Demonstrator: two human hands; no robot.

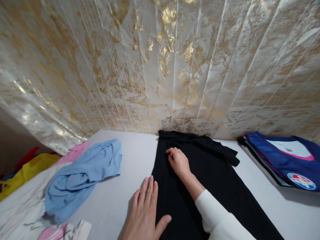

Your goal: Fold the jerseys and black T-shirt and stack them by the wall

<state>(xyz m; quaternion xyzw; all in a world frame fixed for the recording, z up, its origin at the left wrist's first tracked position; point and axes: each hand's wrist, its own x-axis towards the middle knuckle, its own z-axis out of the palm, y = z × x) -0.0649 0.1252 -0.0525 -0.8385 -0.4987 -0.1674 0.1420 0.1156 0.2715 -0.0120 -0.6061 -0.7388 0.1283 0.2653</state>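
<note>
If the flat, open left hand (pixel 145 210) presses too lightly, the curled right hand (pixel 178 162), its grip unclear, could drag the black garment (pixel 210 170) askew.

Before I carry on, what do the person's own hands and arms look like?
The left hand and right hand are ungloved, with no rings showing. A loose white sleeve, with no markings visible, ends partway along the right forearm. Any left sleeve is out of frame.

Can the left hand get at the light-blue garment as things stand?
Probably yes: the left hand is at the edge of the black garment, with only white table showing between the hand and the light-blue garment.
</note>
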